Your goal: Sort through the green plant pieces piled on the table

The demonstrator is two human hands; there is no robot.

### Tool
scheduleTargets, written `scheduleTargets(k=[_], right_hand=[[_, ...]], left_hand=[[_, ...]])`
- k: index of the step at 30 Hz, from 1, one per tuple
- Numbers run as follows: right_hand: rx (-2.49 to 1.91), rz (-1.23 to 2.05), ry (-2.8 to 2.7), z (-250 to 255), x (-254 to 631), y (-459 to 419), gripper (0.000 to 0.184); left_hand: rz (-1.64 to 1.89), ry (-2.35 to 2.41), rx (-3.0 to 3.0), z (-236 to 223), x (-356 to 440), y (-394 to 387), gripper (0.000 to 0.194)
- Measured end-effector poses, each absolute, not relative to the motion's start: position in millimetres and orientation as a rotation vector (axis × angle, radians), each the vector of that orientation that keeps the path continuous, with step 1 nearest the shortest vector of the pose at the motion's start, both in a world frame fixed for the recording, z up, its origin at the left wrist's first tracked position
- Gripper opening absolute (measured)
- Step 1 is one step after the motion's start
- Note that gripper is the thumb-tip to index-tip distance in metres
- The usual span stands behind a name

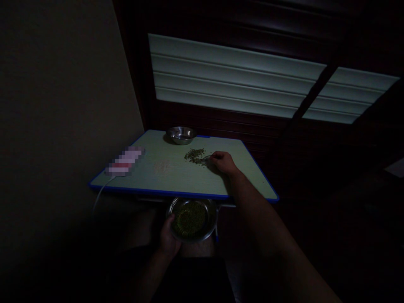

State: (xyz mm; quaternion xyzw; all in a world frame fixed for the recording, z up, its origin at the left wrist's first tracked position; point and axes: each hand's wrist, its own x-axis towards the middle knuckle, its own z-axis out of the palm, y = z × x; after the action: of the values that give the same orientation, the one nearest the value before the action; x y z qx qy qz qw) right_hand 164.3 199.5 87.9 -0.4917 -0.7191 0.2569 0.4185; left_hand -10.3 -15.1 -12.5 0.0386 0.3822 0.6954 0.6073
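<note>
My left hand (168,237) grips the rim of a metal bowl (212,225), thumb over the edge, just below the table's front edge. Small green beans (190,219) cover the bottom of this bowl. On the tabletop, my right hand (222,162) is closed around what looks like a spoon (206,158), its handle hidden by the fingers. The spoon's head touches the right side of a loose scatter of beans (195,155). The dim light hides finer detail.
A second metal bowl (181,135) stands at the back of the pale, blue-edged table (176,181). A phone-like flat object (124,161), blurred out, lies at the left with a white cable (100,191) hanging off the edge. Light grains (161,166) lie nearby. Dark slatted doors rise behind.
</note>
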Motion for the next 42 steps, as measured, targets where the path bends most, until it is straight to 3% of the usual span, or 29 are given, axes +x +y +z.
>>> scheduleTargets(k=[27, 42], right_hand=[[-1.137, 0.714, -1.842, 90.8, 157.7, 196.5, 0.017], [-1.075, 1.082, -1.785, 98.0, 154.7, 188.0, 0.028]], left_hand=[[1.595, 0.905, 0.090, -16.9, -10.8, -12.7, 0.029], [1.612, 0.892, 0.100, -15.5, -11.1, -13.2, 0.029]])
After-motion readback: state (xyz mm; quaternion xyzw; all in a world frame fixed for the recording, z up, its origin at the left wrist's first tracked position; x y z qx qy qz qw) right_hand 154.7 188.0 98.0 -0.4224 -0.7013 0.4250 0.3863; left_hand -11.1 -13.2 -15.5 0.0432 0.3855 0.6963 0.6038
